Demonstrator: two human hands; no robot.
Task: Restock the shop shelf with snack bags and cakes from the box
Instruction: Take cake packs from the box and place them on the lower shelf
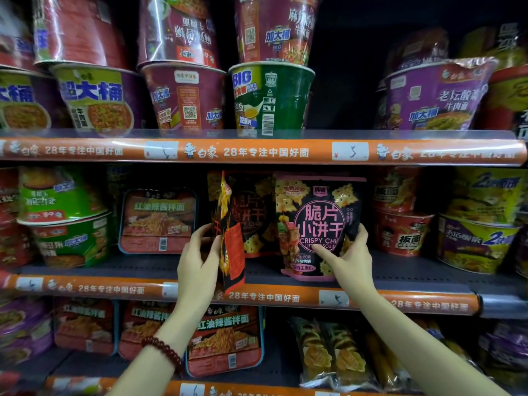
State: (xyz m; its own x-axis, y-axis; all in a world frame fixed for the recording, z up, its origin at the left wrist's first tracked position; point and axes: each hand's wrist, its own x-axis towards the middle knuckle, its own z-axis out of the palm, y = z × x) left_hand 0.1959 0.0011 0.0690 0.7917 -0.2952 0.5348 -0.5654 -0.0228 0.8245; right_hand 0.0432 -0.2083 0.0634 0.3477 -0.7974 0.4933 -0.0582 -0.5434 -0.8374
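On the middle shelf (423,270) a black and pink crispy chip bag (315,221) stands upright, facing me. My right hand (347,260) grips its lower right corner, thumb across the front. My left hand (200,257) holds a black and red snack bag (228,232) turned edge-on, its bottom hanging just over the shelf's front edge. A third bag of the same kind (254,212) stands behind, between the two. The box is out of view.
Big instant noodle cups (265,98) fill the top shelf. Flat red noodle trays (158,221) sit left of the bags, and noodle bowls (403,232) sit right. Orange price strips (257,152) front each shelf. The bottom shelf holds more trays and wrapped snacks (334,355).
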